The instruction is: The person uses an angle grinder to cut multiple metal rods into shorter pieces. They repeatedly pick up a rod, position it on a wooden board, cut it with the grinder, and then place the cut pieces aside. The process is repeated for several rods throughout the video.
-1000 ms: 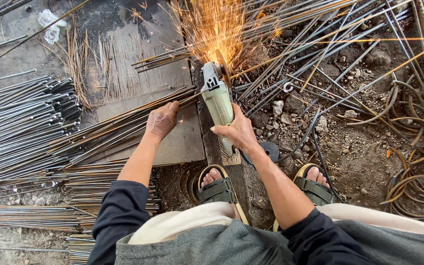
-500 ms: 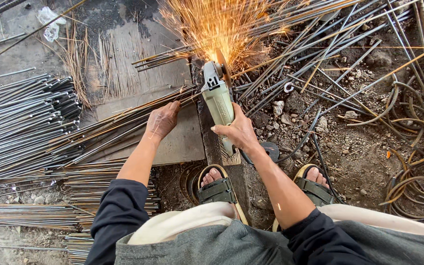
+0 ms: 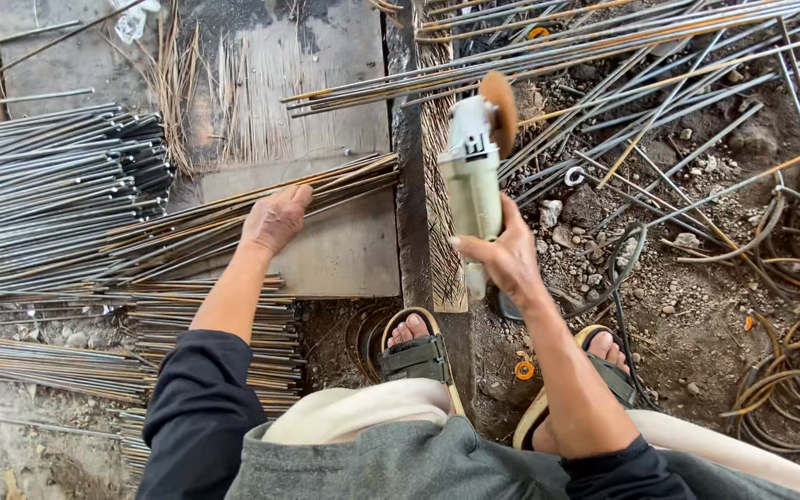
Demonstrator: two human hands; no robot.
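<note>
My right hand (image 3: 508,255) grips a pale green angle grinder (image 3: 472,176) by its body, disc end pointing away and lifted off the rods; no sparks show. My left hand (image 3: 275,218) lies flat, fingers together, on a bundle of thin rusty steel rods (image 3: 233,218) that rests across a concrete slab (image 3: 344,245). The cut ends of the bundle reach a dark wooden beam (image 3: 409,185) between my two hands. My sandalled feet (image 3: 418,347) stand below.
A large stack of grey steel rods (image 3: 39,194) lies to the left. More long rods (image 3: 604,37) cross the top right. Bent rods and coiled wire (image 3: 789,278) litter the dirt on the right. The grinder's black cable (image 3: 627,278) loops by my right foot.
The sparks have stopped. My right hand has lifted the grinder up and to the right, away from the rod ends. My left hand stays on the bundle.
</note>
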